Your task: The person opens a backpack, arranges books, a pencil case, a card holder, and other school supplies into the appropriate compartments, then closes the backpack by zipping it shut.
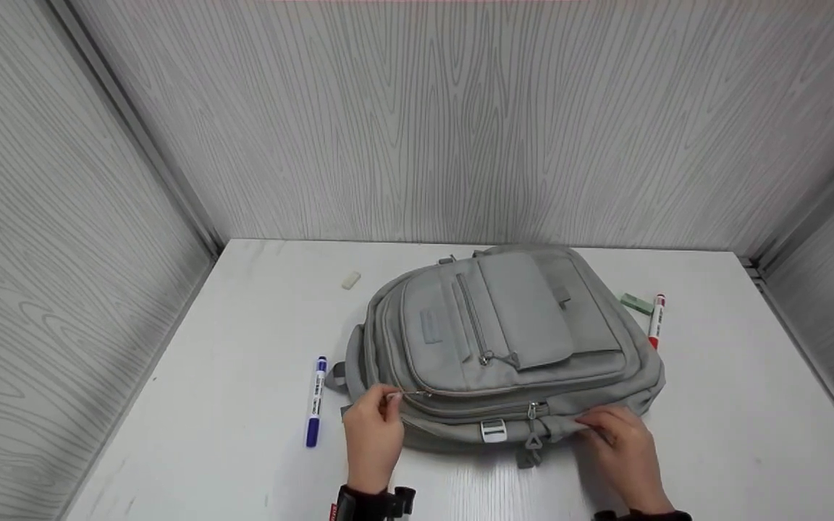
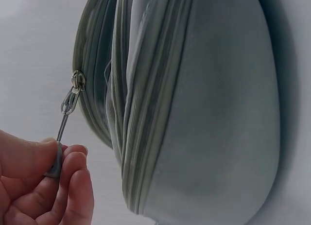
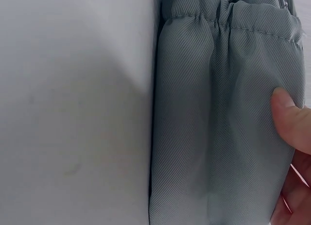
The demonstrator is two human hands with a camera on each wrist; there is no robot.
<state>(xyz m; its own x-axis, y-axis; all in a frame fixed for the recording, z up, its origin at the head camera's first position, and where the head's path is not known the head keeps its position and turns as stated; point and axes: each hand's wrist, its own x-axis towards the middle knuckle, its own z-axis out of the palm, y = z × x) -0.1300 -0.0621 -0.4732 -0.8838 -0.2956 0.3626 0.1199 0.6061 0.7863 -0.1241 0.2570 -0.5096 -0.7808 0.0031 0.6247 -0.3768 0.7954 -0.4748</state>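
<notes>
- The grey backpack (image 1: 504,347) lies flat in the middle of the white surface (image 1: 750,405); its fabric looks soft and slack, likely light, and probably shifts unless steadied.
- The left hand (image 1: 372,434) pinches the zipper pull (image 2: 63,132), the natural place to grip.
- The right hand (image 1: 623,438) rests on the backpack's near side, fingers relaxed, thumb pressing fabric.

Pale grey-green backpack (image 1: 511,340) with silver metal zip pull (image 2: 68,113) and one white buckle (image 1: 493,431), on a white table (image 1: 735,405). Walls (image 1: 460,116) show grey wood grain. Blue-capped white marker (image 1: 315,401), red-capped white marker (image 1: 656,320), mint-green eraser (image 1: 636,303), white eraser (image 1: 350,280).
</notes>
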